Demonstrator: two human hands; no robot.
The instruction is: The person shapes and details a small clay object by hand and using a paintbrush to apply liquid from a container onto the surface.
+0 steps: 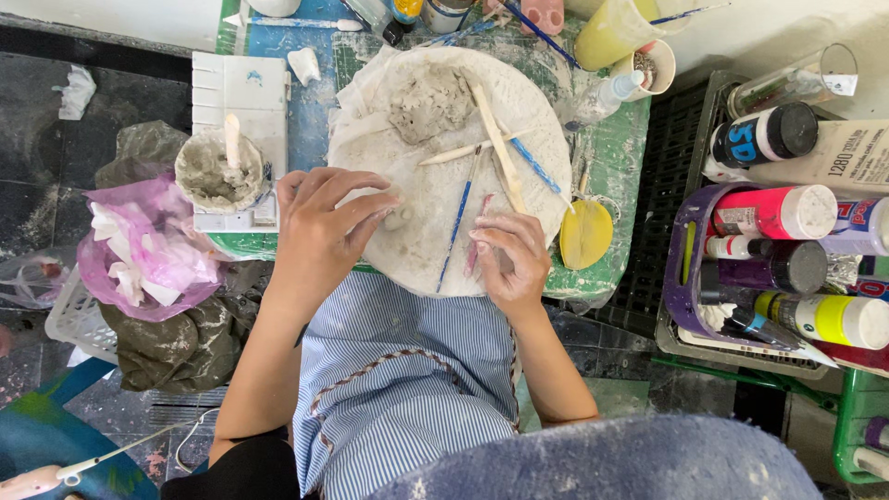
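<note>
Head view: two hands work clay on a round board.
The left hand point(324, 218) presses spread fingers on a small clay lump point(400, 218) at the round board's point(435, 250) seven o'clock; the right hand point(509, 259) pinches a pink tool point(478, 243).

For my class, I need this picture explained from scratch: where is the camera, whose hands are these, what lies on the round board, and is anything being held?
There is no machine here. The single picture comes from a camera worn on a person's head, looking down at their own two bare hands and striped apron.

The hands work over a round white board on a green-covered table. The left hand rests its fingertips on a small piece of grey clay. The right hand pinches a thin pink tool.

Also on the board lie a larger lump of grey clay, a wooden modelling stick and a blue-handled brush. To the left stands a clay-smeared cup; to the right, a basket of paint bottles and a yellow sponge-like disc.
</note>
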